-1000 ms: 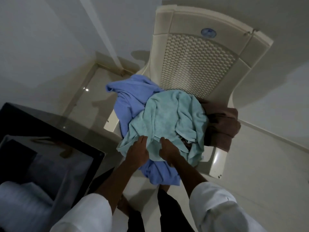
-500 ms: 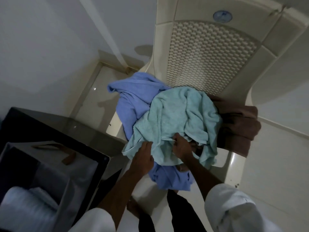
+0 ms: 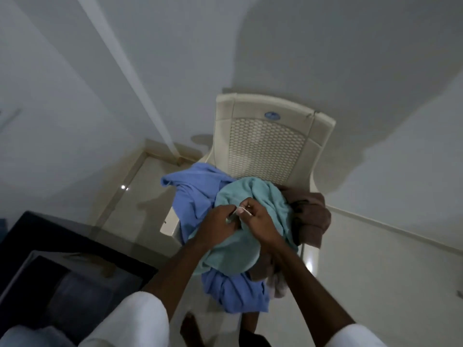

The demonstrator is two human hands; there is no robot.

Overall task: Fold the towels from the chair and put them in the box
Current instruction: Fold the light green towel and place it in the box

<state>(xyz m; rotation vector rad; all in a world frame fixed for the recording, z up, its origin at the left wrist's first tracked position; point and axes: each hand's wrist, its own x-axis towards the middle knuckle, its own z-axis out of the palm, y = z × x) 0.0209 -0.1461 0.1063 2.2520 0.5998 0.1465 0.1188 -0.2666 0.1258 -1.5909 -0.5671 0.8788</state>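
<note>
A cream plastic chair (image 3: 268, 144) stands against the wall with a pile of towels on its seat. A teal towel (image 3: 260, 196) lies on top, over a blue towel (image 3: 195, 196) that hangs off the seat's left and front. A brown towel (image 3: 315, 216) is bunched at the right. My left hand (image 3: 218, 226) and my right hand (image 3: 258, 221) meet above the pile, both pinching an edge of the teal towel, which is lifted and hangs from them. The box (image 3: 27, 269) sits at the lower left with folded pale towels (image 3: 17, 336) in it.
The box rests on a dark surface (image 3: 82, 231) left of the chair. White walls meet in a corner behind the chair. A glossy tiled floor (image 3: 140, 191) shows between the box and the chair. My bare foot (image 3: 190, 329) stands in front of the chair.
Both hands have risen from the front of the pile and come together, lifting the teal towel's edge up. The view has pulled back from the chair.
</note>
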